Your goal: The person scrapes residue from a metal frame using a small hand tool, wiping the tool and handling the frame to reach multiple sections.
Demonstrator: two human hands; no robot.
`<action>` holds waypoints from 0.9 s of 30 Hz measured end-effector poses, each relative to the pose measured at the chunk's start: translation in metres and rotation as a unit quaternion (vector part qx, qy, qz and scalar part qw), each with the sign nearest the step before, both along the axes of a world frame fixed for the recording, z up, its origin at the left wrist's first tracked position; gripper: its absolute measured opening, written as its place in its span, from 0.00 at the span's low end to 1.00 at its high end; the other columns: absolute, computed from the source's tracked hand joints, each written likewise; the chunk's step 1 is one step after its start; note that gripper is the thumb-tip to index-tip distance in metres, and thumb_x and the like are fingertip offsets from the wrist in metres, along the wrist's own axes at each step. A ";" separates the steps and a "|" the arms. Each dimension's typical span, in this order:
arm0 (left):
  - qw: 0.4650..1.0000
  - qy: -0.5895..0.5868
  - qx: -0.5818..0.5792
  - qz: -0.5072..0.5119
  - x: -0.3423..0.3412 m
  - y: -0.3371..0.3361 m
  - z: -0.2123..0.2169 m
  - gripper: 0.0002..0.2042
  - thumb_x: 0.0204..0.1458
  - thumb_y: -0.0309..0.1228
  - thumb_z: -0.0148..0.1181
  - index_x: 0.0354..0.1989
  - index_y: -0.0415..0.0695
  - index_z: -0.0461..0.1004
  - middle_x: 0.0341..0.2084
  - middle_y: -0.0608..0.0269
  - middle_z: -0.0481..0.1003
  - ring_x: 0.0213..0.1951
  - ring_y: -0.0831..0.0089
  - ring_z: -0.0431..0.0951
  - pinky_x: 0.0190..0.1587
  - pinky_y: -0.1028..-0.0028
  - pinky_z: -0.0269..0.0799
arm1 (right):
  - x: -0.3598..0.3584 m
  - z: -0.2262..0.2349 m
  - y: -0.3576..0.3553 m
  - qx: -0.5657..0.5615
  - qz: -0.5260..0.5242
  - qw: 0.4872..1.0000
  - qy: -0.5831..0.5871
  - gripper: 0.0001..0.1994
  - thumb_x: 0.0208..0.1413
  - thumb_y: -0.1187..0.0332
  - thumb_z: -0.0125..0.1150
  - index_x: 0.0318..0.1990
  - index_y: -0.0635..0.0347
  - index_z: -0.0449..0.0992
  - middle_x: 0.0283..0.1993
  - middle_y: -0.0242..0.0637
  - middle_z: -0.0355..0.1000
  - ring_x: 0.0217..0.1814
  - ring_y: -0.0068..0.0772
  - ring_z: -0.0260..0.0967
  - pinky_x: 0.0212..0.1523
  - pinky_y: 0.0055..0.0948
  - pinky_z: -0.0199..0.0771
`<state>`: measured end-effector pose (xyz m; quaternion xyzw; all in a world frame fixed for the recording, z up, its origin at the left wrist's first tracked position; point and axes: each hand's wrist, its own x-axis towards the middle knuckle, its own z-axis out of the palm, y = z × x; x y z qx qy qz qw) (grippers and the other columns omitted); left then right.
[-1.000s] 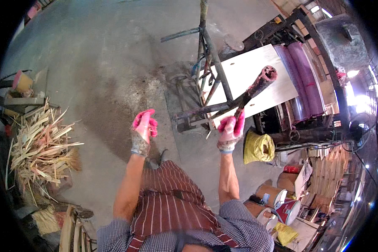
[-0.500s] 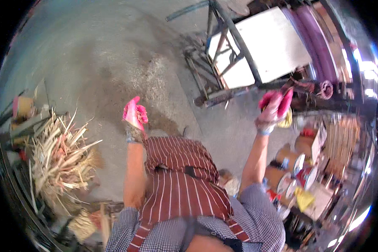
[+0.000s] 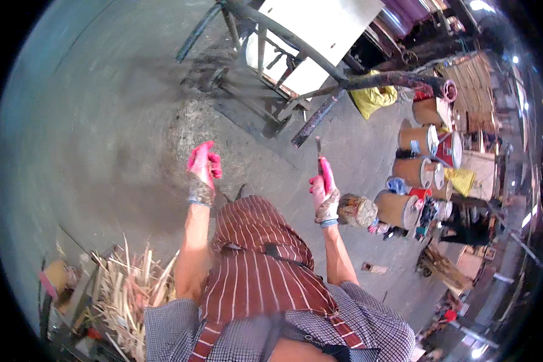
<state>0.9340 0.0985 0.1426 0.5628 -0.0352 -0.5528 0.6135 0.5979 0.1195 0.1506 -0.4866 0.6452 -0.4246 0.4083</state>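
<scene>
On the concrete floor [image 3: 120, 127], head view: two gloved hands, well apart, ahead of one striped apron [image 3: 253, 271].
Right hand [image 3: 324, 192]: fingers closed round a thin dark tool [image 3: 318, 148], forefinger along it, tip up. Tool held clear of the floor, between the apron and the near corner of a white board [image 3: 320, 24].
Left hand [image 3: 204, 166]: fingers half bent, nothing seen in them; palm hidden, so any hold cannot be told.
Metal frame [image 3: 301, 43]: one, bars crossing before the board.
Yellow sack [image 3: 374, 101]: one, right of the board's near corner.
Wood strips [image 3: 133, 295]: one heap, floor's near left corner.
Handling, as judged: grip best kept firm, tip away from left wrist and clear of bars.
</scene>
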 end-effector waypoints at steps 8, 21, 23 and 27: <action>0.992 -0.003 0.006 -0.123 -0.043 -0.043 0.004 0.14 0.64 0.41 0.56 0.49 0.45 0.77 0.19 0.66 0.74 0.13 0.79 0.68 0.13 0.75 0.62 | 0.013 -0.018 -0.108 0.026 -0.127 0.992 -0.001 0.22 0.62 0.66 0.54 0.64 0.49 0.74 0.27 0.28 0.75 0.25 0.21 0.70 0.29 0.30 0.73; 0.963 0.015 -0.031 -0.268 -0.045 -0.062 0.040 0.15 0.64 0.42 0.56 0.49 0.46 0.78 0.21 0.67 0.75 0.15 0.79 0.69 0.15 0.75 0.64 | 0.072 0.086 0.006 0.059 -0.103 0.895 0.431 0.23 0.59 0.67 0.58 0.64 0.40 0.72 0.31 0.47 0.75 0.31 0.52 0.77 0.32 0.48 0.76; 0.951 0.005 -0.039 -0.306 -0.044 -0.058 0.053 0.15 0.64 0.42 0.56 0.49 0.45 0.78 0.21 0.67 0.75 0.15 0.79 0.69 0.15 0.75 0.63 | 0.047 0.097 -0.035 0.043 -0.164 0.876 0.452 0.11 0.59 0.64 0.57 0.48 0.52 0.79 0.33 0.50 0.77 0.35 0.52 0.79 0.34 0.49 0.78; 0.940 -0.009 -0.036 -0.340 -0.043 -0.057 0.069 0.15 0.63 0.42 0.57 0.48 0.45 0.77 0.20 0.66 0.73 0.14 0.78 0.68 0.14 0.76 0.62 | 0.013 0.093 -0.017 0.017 -0.248 0.846 0.471 0.13 0.60 0.59 0.59 0.33 0.60 0.81 0.31 0.50 0.78 0.34 0.54 0.79 0.38 0.50 0.76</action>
